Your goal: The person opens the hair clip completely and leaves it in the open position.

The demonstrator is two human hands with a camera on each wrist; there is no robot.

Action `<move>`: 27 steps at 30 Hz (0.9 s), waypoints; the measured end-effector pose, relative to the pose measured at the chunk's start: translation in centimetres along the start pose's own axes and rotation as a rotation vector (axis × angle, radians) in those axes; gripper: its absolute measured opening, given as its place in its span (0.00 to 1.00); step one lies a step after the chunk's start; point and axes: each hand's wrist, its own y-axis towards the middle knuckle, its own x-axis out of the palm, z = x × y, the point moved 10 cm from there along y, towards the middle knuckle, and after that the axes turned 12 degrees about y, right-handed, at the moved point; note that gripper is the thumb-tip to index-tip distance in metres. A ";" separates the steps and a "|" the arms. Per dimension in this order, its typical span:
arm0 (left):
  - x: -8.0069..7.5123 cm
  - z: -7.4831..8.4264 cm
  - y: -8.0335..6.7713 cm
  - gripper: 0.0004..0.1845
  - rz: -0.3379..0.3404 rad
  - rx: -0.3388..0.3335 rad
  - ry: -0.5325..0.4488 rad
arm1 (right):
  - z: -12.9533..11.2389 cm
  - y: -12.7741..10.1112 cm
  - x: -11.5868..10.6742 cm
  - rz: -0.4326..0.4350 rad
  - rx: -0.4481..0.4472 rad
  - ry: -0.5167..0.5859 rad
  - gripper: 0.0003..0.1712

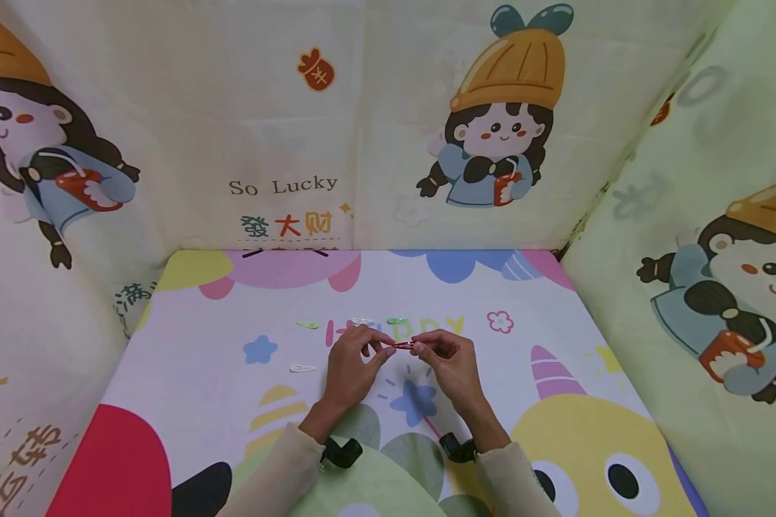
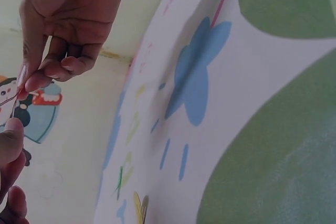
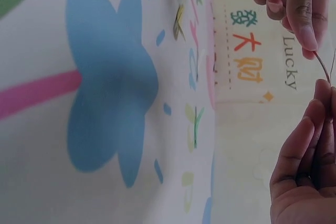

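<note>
Red paper clip [image 1: 402, 345] lies level between both grips, long axis left–right — left hand [image 1: 352, 366] and right hand [image 1: 449, 362] each pinch one end above the bench [image 1: 200, 373]

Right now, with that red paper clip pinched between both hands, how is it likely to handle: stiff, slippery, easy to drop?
The red paper clip looks like thin bent wire, so probably springy and bendable under pressure. It seems very light; the left hand and right hand hold it by fingertips alone. Being small and smooth, it could slip easily.
</note>
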 end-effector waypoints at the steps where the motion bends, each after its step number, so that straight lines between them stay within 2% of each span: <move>1: 0.0 0.0 0.0 0.07 -0.002 -0.003 0.003 | 0.1 0.0 0.0 0.000 0.004 -0.002 0.08; 10: 0.1 0.0 -0.1 0.07 -0.008 0.000 0.016 | 0.5 0.1 -0.2 -0.012 0.016 -0.023 0.08; 22: 0.6 -0.3 -0.4 0.06 -0.006 0.027 0.029 | 0.9 0.0 -0.3 -0.093 0.011 -0.051 0.11; 27: 1.1 -0.4 -0.5 0.06 -0.014 0.033 0.047 | 1.2 -0.1 -0.6 -0.088 -0.007 -0.150 0.09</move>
